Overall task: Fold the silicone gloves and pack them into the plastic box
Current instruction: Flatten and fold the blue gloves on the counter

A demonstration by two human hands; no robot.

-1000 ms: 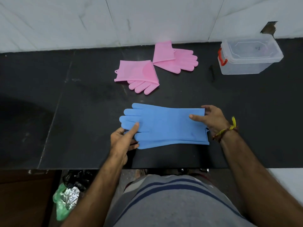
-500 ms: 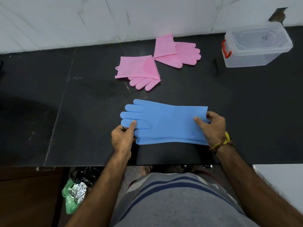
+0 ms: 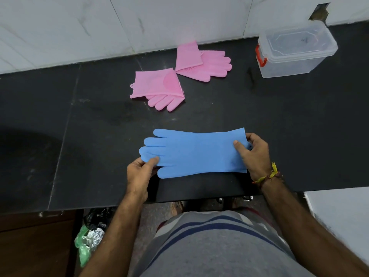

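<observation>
A blue silicone glove [image 3: 195, 151] lies flat on the black counter [image 3: 299, 126], fingers pointing left, cuff to the right. My left hand [image 3: 139, 172] pinches the glove's lower fingertips. My right hand [image 3: 252, 153] grips the cuff edge, thumb on top. Two folded pink gloves rest farther back: one [image 3: 157, 86] with fingers toward me, the other [image 3: 203, 61] with fingers pointing right. The clear plastic box [image 3: 295, 50] with a red latch stands at the back right, its lid on.
A white tiled wall [image 3: 119, 27] runs behind the counter. The counter's near edge is just below my hands. Under it, at the lower left, lie a green bag and crumpled foil [image 3: 89, 242].
Both hands went from resting on the blue glove to gripping its ends. The cuff's edge has lifted slightly in my right hand, and the glove sits a little askew.
</observation>
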